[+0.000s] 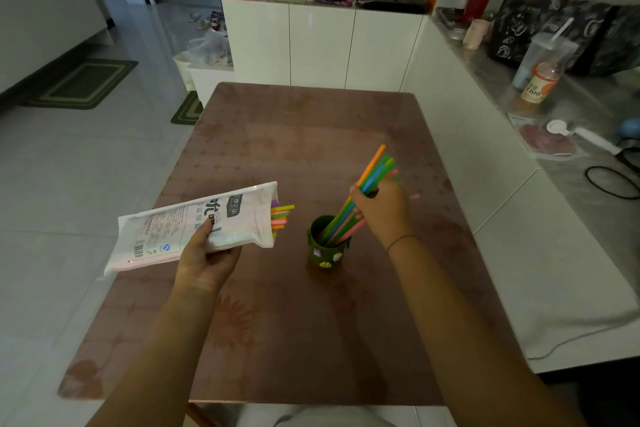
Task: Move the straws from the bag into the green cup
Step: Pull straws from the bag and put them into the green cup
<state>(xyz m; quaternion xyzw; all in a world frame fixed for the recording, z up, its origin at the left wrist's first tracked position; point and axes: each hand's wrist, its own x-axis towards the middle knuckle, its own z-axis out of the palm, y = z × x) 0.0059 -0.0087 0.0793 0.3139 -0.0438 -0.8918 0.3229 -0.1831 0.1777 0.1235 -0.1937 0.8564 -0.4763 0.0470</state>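
Note:
A small green cup [325,251] with stickers stands on the brown table [311,135]. Several coloured straws [372,177] lean in it, their lower ends inside the cup. My right hand [384,210] is closed around this bundle just above the cup's rim. My left hand [207,258] grips a white plastic bag [194,225], held lying on its side above the table to the left of the cup. More straw ends [281,217] stick out of the bag's open right end, pointing toward the cup.
A white counter [554,253] runs along the table's right side, with a drink cup [543,59], a bottle [540,83], a dark bag and cables. White cabinets [322,45] stand behind the table. Tiled floor lies to the left.

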